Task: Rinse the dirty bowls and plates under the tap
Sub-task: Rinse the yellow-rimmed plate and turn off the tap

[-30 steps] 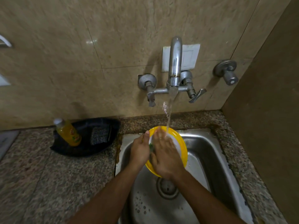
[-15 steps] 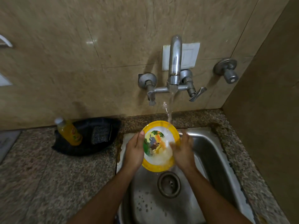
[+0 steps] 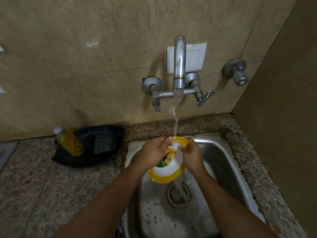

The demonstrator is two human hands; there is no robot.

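A yellow-rimmed white plate (image 3: pixel 169 170) with a colourful picture is held tilted over the steel sink (image 3: pixel 221 160). My left hand (image 3: pixel 152 154) grips its left edge, thumb over the rim. My right hand (image 3: pixel 191 155) grips the right edge near the top. Water runs from the wall tap (image 3: pixel 179 66) onto the plate's upper rim, then spills off the lower edge toward the drain (image 3: pixel 178 194). Part of the picture is hidden by my left hand.
On the speckled granite counter (image 3: pixel 51 186) to the left lies a black tray (image 3: pixel 109 155) with a yellow soap bottle (image 3: pixel 71 142) and a scrub pad (image 3: pixel 104 143). A brown side wall (image 3: pixel 283 117) closes the right. A valve knob (image 3: pixel 237 73) projects from the tiles.
The plate has tipped so its far rim sits under the stream. My right hand went from rubbing the plate's face to gripping its right edge. The view moved slightly.
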